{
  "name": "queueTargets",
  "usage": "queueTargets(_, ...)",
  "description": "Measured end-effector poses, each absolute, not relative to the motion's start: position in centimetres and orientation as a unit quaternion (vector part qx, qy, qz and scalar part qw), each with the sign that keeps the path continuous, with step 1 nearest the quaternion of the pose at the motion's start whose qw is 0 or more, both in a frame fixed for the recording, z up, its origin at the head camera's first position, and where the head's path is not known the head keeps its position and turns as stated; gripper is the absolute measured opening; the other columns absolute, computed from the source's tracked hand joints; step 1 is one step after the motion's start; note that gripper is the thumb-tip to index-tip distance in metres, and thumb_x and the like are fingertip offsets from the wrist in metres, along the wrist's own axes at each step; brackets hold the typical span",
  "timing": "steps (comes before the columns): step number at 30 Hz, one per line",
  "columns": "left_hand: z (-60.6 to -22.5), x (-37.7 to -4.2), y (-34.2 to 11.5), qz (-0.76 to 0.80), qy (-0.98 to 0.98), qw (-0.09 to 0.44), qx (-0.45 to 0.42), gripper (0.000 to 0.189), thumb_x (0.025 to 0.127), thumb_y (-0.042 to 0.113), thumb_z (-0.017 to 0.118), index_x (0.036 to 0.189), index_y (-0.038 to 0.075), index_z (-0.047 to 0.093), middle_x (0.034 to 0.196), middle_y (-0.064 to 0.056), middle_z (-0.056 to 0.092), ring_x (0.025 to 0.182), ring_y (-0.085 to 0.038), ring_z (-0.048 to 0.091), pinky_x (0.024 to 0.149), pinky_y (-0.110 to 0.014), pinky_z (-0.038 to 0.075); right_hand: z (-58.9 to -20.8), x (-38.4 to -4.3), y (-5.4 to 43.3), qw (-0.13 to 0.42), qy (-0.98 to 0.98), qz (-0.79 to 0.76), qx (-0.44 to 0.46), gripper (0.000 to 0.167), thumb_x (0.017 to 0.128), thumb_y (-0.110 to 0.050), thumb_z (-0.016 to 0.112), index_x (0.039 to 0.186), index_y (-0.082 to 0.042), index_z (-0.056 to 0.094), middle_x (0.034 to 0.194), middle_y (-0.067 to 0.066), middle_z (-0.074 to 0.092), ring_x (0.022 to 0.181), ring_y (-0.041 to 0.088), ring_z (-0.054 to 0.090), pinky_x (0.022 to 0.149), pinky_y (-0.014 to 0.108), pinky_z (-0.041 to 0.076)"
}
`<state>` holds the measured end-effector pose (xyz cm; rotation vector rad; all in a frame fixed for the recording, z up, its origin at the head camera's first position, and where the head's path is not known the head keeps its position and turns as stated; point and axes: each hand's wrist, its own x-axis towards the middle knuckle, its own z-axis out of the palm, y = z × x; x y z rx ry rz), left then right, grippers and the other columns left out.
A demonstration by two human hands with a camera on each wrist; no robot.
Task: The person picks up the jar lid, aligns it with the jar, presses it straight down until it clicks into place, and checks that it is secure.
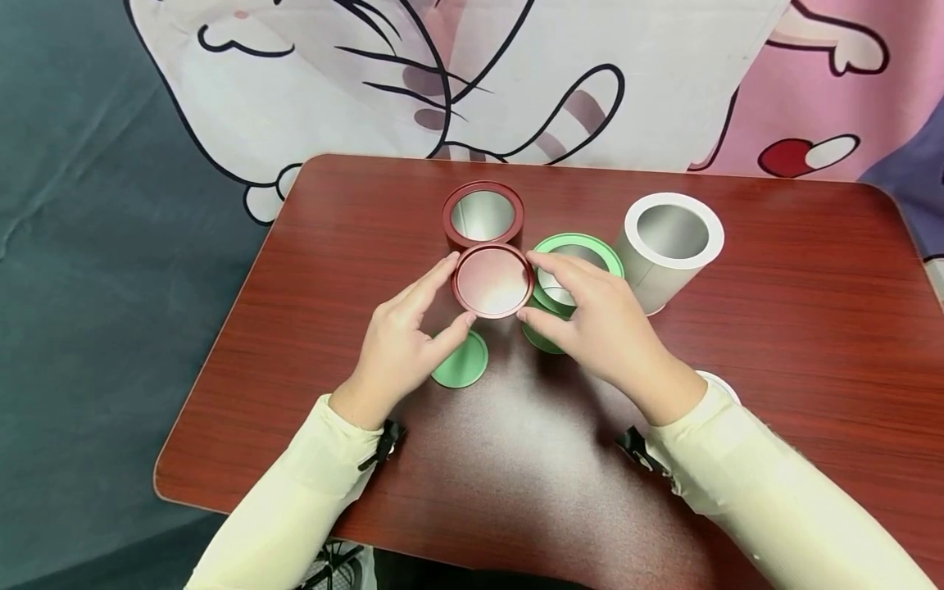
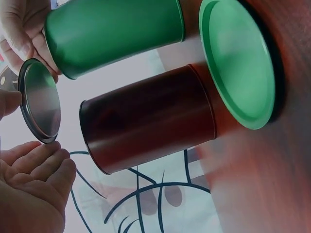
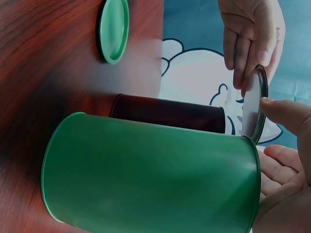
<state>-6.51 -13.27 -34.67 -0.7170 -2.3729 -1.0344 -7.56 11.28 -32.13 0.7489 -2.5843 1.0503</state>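
Note:
Between my two hands a round dark red lid (image 1: 492, 281) is held level above the table. My left hand (image 1: 401, 340) pinches its left edge, with the thumb at the near rim and the fingers at the far side. From the right, my right hand (image 1: 601, 324) pinches the opposite edge the same way. An uncovered red can (image 1: 483, 187) stands just behind the lid, its near side hidden. The uncovered green can (image 3: 150, 174) is right under my right hand. Below my left thumb, a green lid (image 1: 460, 360) lies on the table.
An uncovered white can (image 1: 652, 274) stands farther right. By my right wrist, a white lid (image 1: 719, 383) shows only partly past the sleeve. The brown table (image 1: 243, 385) ends at the back against a printed cloth (image 1: 516, 106).

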Motion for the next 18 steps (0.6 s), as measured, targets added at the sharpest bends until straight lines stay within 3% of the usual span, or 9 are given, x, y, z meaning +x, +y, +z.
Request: queueTargets(18, -34.6, -7.4, -13.6, -0.375, -0.866, 0.22, -0.248, 0.06, 0.085, 0.017, 0.079, 0.14, 0.006, 0.059, 0.133, -0.01, 0.066, 0.121, -0.02, 0.063, 0.096, -0.04, 0.053, -31.9, -8.7, 11.0, 0.128, -0.892, 0.338, 0.271, 0.06, 0.081, -0.019, 0.085, 0.134, 0.0, 0.062, 0.126, 0.014, 0.068, 0.119, 0.028, 0.062, 0.105, 0.042, 0.046)
